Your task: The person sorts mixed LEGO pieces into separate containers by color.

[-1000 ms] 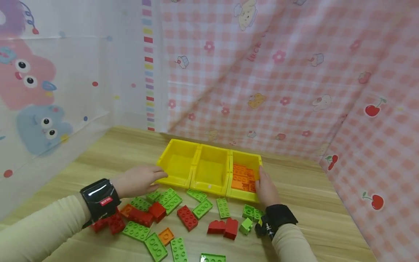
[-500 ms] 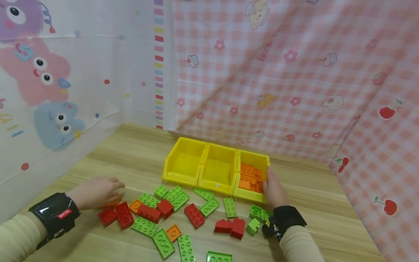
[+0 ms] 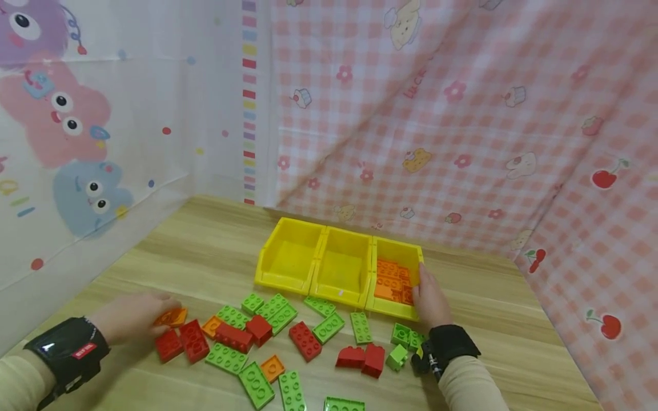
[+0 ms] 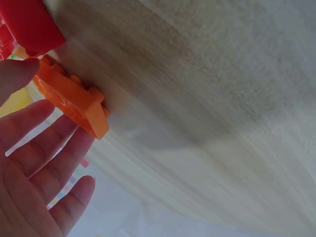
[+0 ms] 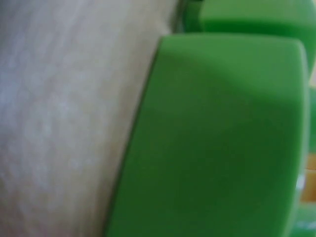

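At the left, my left hand (image 3: 128,315) pinches an orange toy building brick (image 4: 71,98) between thumb and fingers. The brick is tipped, its studs facing the table in the left wrist view. Two red bricks (image 3: 193,341) lie right beside that hand. My right hand (image 3: 433,301) holds the right side wall of the yellow three-part bin (image 3: 393,309), thumb over the rim; its other fingers are mostly hidden. Several orange bricks (image 3: 389,282) lie in the bin's right compartment. Close up in the right wrist view is a green brick (image 5: 212,133); the right hand is out of that view.
Green bricks (image 3: 255,386) and red bricks (image 3: 305,341) are scattered over the wooden table (image 3: 205,251) in front of the bin. Among them lie two more orange bricks (image 3: 272,368). A checked pink cloth (image 3: 354,131) hangs behind the bin.
My left hand has moved from the bin's left front corner to the far left and taken hold of an orange brick. My right hand stays at the bin. The head view has shifted slightly.
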A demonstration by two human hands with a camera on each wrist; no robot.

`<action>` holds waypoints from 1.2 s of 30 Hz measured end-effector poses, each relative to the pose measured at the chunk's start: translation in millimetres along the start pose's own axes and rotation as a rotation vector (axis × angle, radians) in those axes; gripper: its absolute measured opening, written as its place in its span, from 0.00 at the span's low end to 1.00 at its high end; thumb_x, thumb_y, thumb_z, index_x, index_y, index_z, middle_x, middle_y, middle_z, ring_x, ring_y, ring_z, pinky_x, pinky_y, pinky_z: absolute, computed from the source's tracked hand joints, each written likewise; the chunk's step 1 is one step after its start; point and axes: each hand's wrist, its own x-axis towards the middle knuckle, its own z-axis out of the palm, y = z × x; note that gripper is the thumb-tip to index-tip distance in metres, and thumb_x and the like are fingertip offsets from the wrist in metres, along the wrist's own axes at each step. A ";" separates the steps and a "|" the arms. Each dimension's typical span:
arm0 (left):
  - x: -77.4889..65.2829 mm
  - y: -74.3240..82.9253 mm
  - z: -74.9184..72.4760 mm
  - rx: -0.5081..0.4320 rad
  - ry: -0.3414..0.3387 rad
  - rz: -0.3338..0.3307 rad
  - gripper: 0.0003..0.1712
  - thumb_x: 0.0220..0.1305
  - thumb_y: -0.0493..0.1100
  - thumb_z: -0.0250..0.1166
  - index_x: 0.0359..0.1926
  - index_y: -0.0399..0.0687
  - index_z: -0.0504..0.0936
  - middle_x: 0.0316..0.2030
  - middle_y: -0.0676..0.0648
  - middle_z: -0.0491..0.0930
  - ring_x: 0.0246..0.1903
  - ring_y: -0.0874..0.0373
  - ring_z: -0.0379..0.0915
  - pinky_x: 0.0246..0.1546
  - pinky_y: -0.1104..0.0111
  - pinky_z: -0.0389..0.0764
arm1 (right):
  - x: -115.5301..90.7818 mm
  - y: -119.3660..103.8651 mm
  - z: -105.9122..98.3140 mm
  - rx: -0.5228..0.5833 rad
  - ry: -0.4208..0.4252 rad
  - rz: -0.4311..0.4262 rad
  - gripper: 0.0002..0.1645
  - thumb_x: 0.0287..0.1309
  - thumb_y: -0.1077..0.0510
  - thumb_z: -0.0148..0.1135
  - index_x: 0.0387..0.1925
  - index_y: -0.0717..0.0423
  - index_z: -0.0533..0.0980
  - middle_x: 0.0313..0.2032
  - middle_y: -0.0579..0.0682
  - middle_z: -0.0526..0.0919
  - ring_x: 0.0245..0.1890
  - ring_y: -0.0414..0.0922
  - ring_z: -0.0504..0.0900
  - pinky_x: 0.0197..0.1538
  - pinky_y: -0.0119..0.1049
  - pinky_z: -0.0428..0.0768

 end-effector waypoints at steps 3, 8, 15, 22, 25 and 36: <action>-0.2 -1.2 2.2 -0.011 0.001 0.003 0.18 0.46 0.42 0.72 0.40 0.44 0.81 0.34 0.54 0.77 0.31 0.56 0.76 0.32 0.59 0.77 | -0.2 0.5 1.2 0.005 -0.001 -0.001 0.35 0.66 0.64 0.42 0.71 0.65 0.43 0.66 0.67 0.55 0.65 0.60 0.56 0.62 0.54 0.56; 1.8 -2.2 3.4 -0.012 0.013 0.022 0.18 0.46 0.42 0.72 0.40 0.42 0.81 0.34 0.52 0.79 0.31 0.54 0.77 0.32 0.59 0.77 | 0.2 1.3 1.7 0.013 -0.002 0.008 0.36 0.67 0.63 0.42 0.71 0.64 0.43 0.66 0.66 0.54 0.65 0.60 0.56 0.63 0.54 0.56; 11.3 0.9 -6.5 -0.021 0.038 0.044 0.16 0.50 0.43 0.70 0.40 0.43 0.80 0.30 0.55 0.77 0.27 0.59 0.75 0.28 0.61 0.76 | 2.5 3.5 2.4 0.017 0.001 0.012 0.36 0.67 0.63 0.42 0.71 0.63 0.42 0.66 0.65 0.54 0.65 0.59 0.56 0.63 0.54 0.56; 44.5 22.0 -30.3 0.063 0.102 0.114 0.15 0.50 0.43 0.71 0.40 0.44 0.80 0.28 0.55 0.77 0.25 0.60 0.73 0.28 0.62 0.76 | 2.3 5.0 2.7 0.016 0.006 0.008 0.36 0.66 0.63 0.43 0.71 0.64 0.43 0.65 0.66 0.56 0.64 0.59 0.59 0.62 0.54 0.58; 72.3 38.8 -38.2 0.063 0.108 0.148 0.13 0.52 0.43 0.70 0.40 0.47 0.80 0.28 0.55 0.77 0.24 0.61 0.72 0.28 0.64 0.76 | 2.2 6.6 -1.5 0.019 0.007 0.016 0.36 0.66 0.63 0.43 0.71 0.64 0.43 0.65 0.66 0.56 0.64 0.60 0.59 0.62 0.54 0.57; 178.0 151.1 -42.9 0.204 0.090 0.433 0.17 0.55 0.47 0.68 0.46 0.50 0.80 0.32 0.53 0.80 0.29 0.61 0.74 0.34 0.66 0.75 | 1.6 5.2 3.0 -0.020 0.061 0.001 0.35 0.64 0.63 0.46 0.70 0.65 0.48 0.62 0.66 0.63 0.62 0.59 0.63 0.60 0.53 0.62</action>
